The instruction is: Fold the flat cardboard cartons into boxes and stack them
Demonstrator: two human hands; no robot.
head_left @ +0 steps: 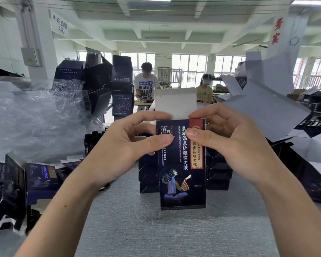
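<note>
Two hands hold a dark printed carton [183, 175] upright above a grey table [156, 229] on a packing floor.

From the head camera we see our left hand [122, 143] and right hand [230, 143] meet at the carton's upper end. Each grip is narrow, thumb pressed on the printed front, fingers curled over the top edge, below the raised white flap [175, 104]. The front reads "温泉护眼雾化液" and "DONGLIUWENQUANHUYANWUHUAYE" above a seated figure. A hanging sign [59, 25] reads "中药提取 A区". Dark boxes [148, 175] stand on the table right behind the carton. Crumpled plastic wrap [32, 123] and flat cartons [39, 180] lie to our left, and opened white-sided cartons [263, 108] pile up to our right. Stacked boxes [122, 86] partly hide a worker [146, 84] whose shirt reads "ATLANTIS WEEKEND".
</note>
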